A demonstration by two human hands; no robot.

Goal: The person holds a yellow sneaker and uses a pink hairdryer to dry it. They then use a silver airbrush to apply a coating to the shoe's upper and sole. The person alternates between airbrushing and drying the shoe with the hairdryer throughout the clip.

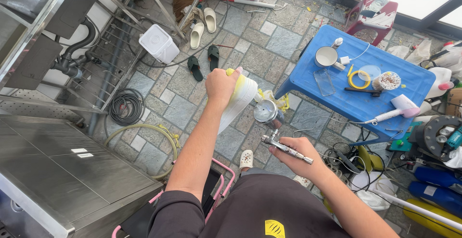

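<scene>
Two hands work above a tiled floor. The left hand (220, 85) has its fingers wrapped tight around the top of a white jug (237, 101) with a yellow cap, tipped toward a spray gun (276, 131). The gun is shiny metal, with a round lidded cup on top. The right hand (301, 154) curls closed round its handle, beside a blue table (358, 103).
</scene>
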